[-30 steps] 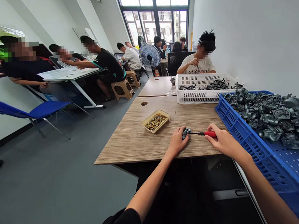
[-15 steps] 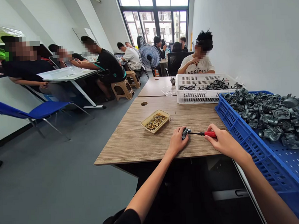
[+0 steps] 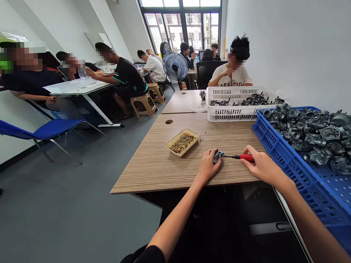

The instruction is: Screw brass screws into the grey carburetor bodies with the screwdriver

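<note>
My left hand (image 3: pixel 208 165) is closed around a small grey metal part (image 3: pixel 218 156), which looks like a carburetor body, and steadies it on the wood-grain table (image 3: pixel 153 167). Most of that part is covered by my fingers. In my right hand (image 3: pixel 258 162) is a screwdriver (image 3: pixel 246 157) with a red handle, gripped from the side. Its dark shaft points left, roughly level, and the tip meets the part at my left fingers. A cream tray (image 3: pixel 176 152) of small brass-coloured pieces sits just beyond my left hand.
To the right, a blue crate (image 3: pixel 299 176) is heaped with carburetors (image 3: pixel 315 135). Behind the table stands a white basket (image 3: pixel 235 114) of dark metal parts, with a co-worker (image 3: pixel 229 76) seated beyond. A blue chair (image 3: pixel 56 129) and a fan (image 3: pixel 175 65) are further off.
Both my hands, the metal part and the screwdriver look the same as before. At the far left table, a co-worker's hands have shifted slightly.
</note>
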A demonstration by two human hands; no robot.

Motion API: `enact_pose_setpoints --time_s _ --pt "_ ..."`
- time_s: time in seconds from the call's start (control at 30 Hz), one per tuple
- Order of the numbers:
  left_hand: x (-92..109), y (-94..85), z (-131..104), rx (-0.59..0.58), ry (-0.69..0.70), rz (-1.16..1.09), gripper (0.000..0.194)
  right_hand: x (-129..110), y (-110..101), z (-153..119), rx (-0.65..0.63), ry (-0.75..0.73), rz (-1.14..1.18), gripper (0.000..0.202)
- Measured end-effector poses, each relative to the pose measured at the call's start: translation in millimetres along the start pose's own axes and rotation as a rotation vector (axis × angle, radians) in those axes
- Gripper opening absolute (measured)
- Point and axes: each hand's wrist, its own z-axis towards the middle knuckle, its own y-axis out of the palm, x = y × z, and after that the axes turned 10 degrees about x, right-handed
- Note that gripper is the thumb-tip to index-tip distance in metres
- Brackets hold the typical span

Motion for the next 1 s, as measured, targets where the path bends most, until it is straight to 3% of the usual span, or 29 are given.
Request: enact_pose_setpoints --time_s 1.0 --pt "1.3 -0.8 0.8 -0.006 -0.012 0.009 0.043 1.2 0.0 0.5 -0.013 0.003 -0.01 0.017"
